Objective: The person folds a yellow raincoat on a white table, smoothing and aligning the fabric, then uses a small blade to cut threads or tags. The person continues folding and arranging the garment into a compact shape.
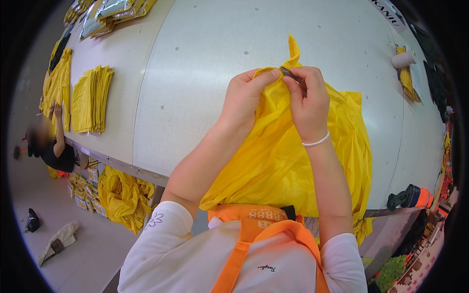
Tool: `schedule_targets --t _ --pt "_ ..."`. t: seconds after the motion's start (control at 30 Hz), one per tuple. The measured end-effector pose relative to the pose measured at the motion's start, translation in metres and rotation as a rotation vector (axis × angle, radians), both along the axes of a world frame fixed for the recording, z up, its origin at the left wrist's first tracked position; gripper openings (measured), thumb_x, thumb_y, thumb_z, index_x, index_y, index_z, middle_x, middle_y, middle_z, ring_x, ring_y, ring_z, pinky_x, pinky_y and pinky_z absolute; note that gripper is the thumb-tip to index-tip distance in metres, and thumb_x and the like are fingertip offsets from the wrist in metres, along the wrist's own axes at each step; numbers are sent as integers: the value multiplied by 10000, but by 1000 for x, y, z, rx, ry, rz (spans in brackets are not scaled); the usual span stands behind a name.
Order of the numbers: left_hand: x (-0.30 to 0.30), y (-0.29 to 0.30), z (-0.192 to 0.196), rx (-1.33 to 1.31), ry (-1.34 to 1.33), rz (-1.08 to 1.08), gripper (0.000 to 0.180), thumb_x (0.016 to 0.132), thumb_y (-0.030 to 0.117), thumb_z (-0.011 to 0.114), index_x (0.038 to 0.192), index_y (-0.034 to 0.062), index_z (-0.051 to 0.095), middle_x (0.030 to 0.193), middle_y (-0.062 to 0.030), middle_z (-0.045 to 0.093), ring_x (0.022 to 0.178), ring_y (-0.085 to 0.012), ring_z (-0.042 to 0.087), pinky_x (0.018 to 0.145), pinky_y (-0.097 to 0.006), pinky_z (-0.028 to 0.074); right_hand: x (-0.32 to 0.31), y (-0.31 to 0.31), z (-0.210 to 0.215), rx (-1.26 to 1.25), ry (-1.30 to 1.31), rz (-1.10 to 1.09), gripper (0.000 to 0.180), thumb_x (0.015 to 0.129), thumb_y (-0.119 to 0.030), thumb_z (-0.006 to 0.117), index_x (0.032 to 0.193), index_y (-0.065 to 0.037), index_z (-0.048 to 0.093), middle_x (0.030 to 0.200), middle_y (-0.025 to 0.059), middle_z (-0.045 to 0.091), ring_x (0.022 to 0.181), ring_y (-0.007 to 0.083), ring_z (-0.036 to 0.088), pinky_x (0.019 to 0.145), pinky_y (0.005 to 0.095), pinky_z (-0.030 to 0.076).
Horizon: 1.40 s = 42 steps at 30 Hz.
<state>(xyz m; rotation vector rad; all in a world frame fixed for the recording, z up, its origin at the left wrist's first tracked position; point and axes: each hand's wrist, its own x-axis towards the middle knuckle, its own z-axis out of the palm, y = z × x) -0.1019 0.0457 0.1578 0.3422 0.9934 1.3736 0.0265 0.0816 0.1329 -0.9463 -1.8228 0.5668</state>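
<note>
A thin, shiny yellow garment (293, 151) lies bunched over the table's near edge and drapes down in front of me. My left hand (243, 97) pinches its gathered upper edge between thumb and fingers. Close beside it, my right hand (311, 105) is closed around small dark thread snips (292, 74), mostly hidden by the fingers. Their tip meets the cloth right at my left thumb. A narrow yellow strip of the cloth stands up beyond both hands.
The pale table (205, 73) carries a folded yellow stack (93, 100) and bagged packs (115, 17) at left. A white roll (403, 60) lies far right, a dark-and-orange bundle (417, 197) near right. Another person (56, 146) works at left, above a yellow heap (124, 195).
</note>
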Motion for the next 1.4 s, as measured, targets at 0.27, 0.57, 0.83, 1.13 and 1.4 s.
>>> schedule_targets --t 0.27,0.57,0.83,1.13,1.4 --pt "0 -2 5 -1 -25 -2 174 844 120 592 914 -36 624 865 -74 643 776 -118 604 695 -246 479 3 -3 9 -133 24 34 152 833 -51 635 945 -21 536 862 56 534 628 133 508 558 229 433" --pt "0 -1 6 -37 -43 12 174 843 115 593 922 -38 619 871 -77 646 781 -123 612 696 -250 485 7 -1 -2 -145 170 -6 206 798 -59 679 956 -25 551 847 34 542 612 99 486 532 213 410" --pt "-3 0 -1 -5 -13 -20 177 850 124 600 913 -39 622 867 -76 647 764 -117 609 677 -244 483 1 0 13 -100 100 69 155 768 23 662 892 -27 584 815 17 536 622 82 488 537 203 393" --pt "-7 3 4 -31 31 -27 186 848 141 599 904 -37 611 875 -83 647 773 -126 613 687 -259 492 10 2 12 -225 83 60 163 821 5 605 956 -20 517 902 44 519 673 104 488 592 241 438" --pt "-8 6 0 -48 -42 -27 185 852 133 588 920 -39 604 880 -91 647 782 -141 621 700 -267 500 15 1 2 -159 -70 89 217 843 -72 621 1010 -28 489 952 85 522 755 179 561 655 262 495"
